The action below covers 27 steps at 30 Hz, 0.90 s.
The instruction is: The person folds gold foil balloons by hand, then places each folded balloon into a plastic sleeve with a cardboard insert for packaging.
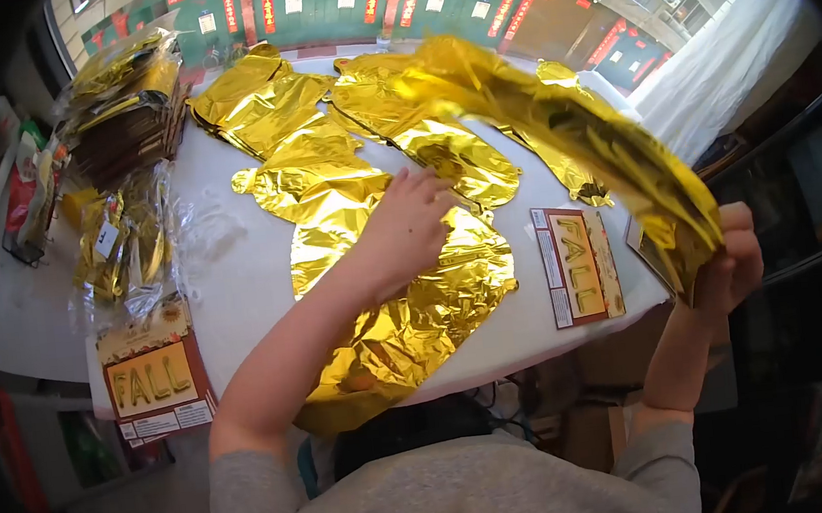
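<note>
My right hand (733,260) is closed on one end of a gold foil balloon (557,124), flat and uninflated, at the table's right edge. The rest of it sweeps up and left above the table, blurred at its far end. My left hand (412,219) is over the middle of the table, its fingers slightly apart and touching the foil. Under it and my forearm lies a crumpled gold foil balloon (408,326), reaching the front edge. More flat foil balloons (262,98) are spread behind, overlapping one another.
A printed FALL card (578,265) lies at the right on the white tablecloth (239,322). Another FALL card (153,380) is at the front left, below clear bags of foil balloons (128,244). A tall stack of packages (125,116) stands behind them.
</note>
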{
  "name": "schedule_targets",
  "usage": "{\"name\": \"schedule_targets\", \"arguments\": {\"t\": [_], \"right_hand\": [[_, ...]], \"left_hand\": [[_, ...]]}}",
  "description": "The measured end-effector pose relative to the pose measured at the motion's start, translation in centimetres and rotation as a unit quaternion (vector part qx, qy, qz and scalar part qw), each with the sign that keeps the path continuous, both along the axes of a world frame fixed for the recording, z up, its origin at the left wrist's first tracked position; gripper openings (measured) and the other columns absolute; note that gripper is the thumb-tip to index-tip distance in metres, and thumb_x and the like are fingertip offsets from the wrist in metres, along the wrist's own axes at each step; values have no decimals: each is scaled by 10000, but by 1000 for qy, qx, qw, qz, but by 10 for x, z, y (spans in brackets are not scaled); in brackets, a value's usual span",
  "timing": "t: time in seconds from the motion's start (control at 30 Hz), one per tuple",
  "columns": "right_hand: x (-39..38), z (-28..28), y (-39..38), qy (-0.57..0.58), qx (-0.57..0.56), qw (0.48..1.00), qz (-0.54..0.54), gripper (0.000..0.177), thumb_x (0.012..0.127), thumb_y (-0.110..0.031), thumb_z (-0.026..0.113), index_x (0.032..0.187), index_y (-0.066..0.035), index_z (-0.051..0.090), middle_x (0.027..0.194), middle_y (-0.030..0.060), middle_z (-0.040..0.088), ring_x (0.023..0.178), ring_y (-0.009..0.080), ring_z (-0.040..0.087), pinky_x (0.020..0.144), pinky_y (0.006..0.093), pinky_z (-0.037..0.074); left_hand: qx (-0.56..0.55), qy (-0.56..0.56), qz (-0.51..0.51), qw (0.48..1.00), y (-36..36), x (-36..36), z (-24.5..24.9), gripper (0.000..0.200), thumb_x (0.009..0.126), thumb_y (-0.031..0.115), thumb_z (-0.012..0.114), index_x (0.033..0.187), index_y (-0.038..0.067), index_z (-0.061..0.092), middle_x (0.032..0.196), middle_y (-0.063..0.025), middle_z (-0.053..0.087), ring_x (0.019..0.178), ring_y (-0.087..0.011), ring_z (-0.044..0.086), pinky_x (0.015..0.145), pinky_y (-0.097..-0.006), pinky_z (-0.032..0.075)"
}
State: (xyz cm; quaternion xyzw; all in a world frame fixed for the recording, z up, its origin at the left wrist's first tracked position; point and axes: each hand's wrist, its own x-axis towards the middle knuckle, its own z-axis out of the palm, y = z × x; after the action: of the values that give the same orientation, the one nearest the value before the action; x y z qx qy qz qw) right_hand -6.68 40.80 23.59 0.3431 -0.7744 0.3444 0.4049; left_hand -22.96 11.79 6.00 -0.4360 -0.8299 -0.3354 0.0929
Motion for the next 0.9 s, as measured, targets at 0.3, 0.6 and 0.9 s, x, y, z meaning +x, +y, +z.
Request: {"name": "schedule_targets", "arguments": {"t": [0.3, 0.6, 0.9], "right_hand": [[68, -30, 70, -263, -127, 945, 146, 224, 926, -96, 747, 776, -24, 599, 858, 90, 611, 884, 281, 693, 820, 377, 564], [81, -56, 77, -409, -106, 906, -37, 521, 835, 120, 641, 1325, 6, 506, 1032, 43, 636, 1028, 137, 656, 1057, 394, 495], [82, -42, 75, -394, 43, 918, -29, 208, 775, 45, 674, 974, -2, 713, 950, 75, 694, 946, 207, 659, 1121, 522, 427]], "left_hand": [[-216, -13, -139, 966, -10, 158, 2, 682, 993, 390, 600, 1522, -12, 446, 1541, -262, 466, 1502, -408, 348, 1256, -554, 214], [-244, -245, -101, 933, 22, 184, 48, 608, 968, 314, 639, 1461, -7, 487, 1442, -293, 514, 1399, -454, 454, 1150, -545, 379], [604, -659, -255, 369, -4, 130, 2, 613, 994, 356, 459, 1558, 118, 429, 1605, -135, 433, 1522, -337, 347, 1208, -704, 245]]}}
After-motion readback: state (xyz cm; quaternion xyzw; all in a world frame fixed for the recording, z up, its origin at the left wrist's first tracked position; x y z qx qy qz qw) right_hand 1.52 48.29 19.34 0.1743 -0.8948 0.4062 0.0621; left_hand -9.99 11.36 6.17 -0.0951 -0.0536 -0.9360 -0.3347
